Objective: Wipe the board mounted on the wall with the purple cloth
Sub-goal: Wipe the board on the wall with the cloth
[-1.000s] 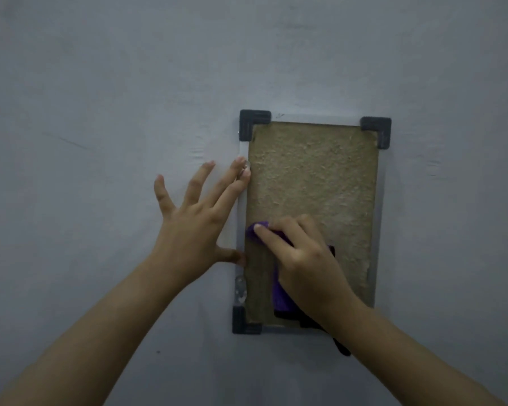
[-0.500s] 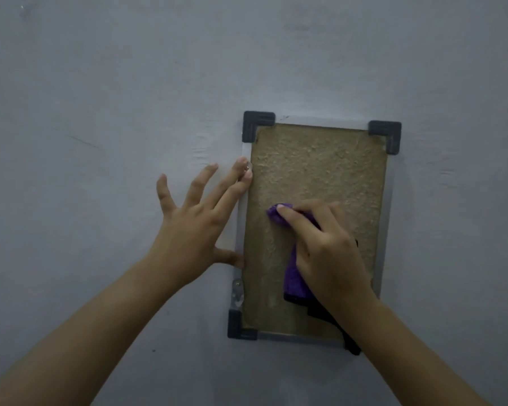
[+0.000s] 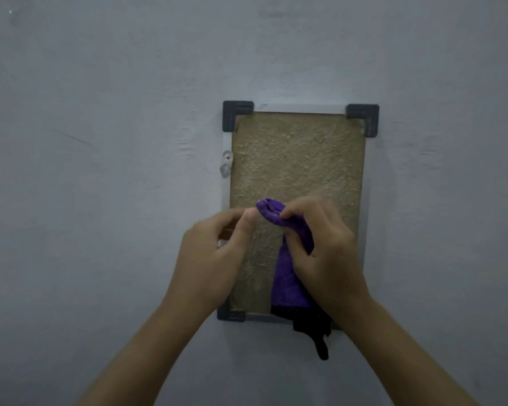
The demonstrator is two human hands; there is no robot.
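A grey wall (image 3: 100,142) carries the tan board (image 3: 298,159). Over the board's lower half, the right hand (image 3: 320,253) grips the bunched purple cloth (image 3: 288,276); the left hand (image 3: 214,253), fingers curled, pinches its top fold.

Plain grey wall (image 3: 100,200), faint scuffs.

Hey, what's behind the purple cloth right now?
The brown board on the wall shows all around the purple cloth. The patch directly behind it, and the board's lower right corner, are hidden by the cloth and right hand.
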